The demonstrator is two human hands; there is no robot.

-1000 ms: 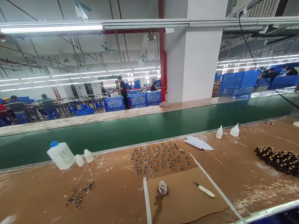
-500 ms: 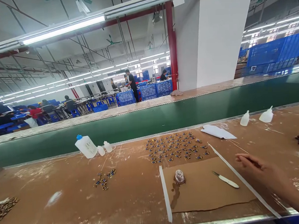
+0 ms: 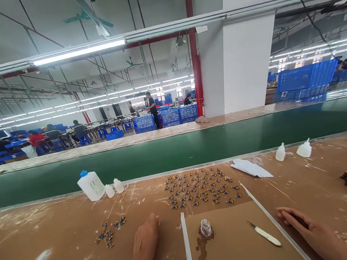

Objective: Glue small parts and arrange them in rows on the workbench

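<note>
My left hand [image 3: 146, 240] rests on the brown work surface, its fingers curled under. Whatever it may hold is hidden. It lies between a small cluster of blue-and-yellow figurines [image 3: 108, 234] and a piece of cardboard [image 3: 231, 235] edged with white tape. My right hand [image 3: 308, 227] is to the right of the cardboard, fingers extended and loosely bent, a gap showing beside the thumb, nothing visible in it. A white-handled knife or tweezer-like tool [image 3: 266, 234] lies on the cardboard. Near its left side stands a small clear cup [image 3: 206, 228] in a dark wet stain.
Many small figurines [image 3: 199, 187] are spread behind the cardboard. A blue-capped bottle [image 3: 91, 185] and small squeeze bottles [image 3: 118, 185] stand at left, more squeeze bottles [image 3: 280, 152] at right. A folded white sheet [image 3: 251, 167] lies by thin sticks. A green conveyor belt [image 3: 163, 155] runs behind.
My left hand has come into view on the table. My right hand stays beside the cardboard, turned slightly. The view has tilted up, so the tabletop sits lower in the picture.
</note>
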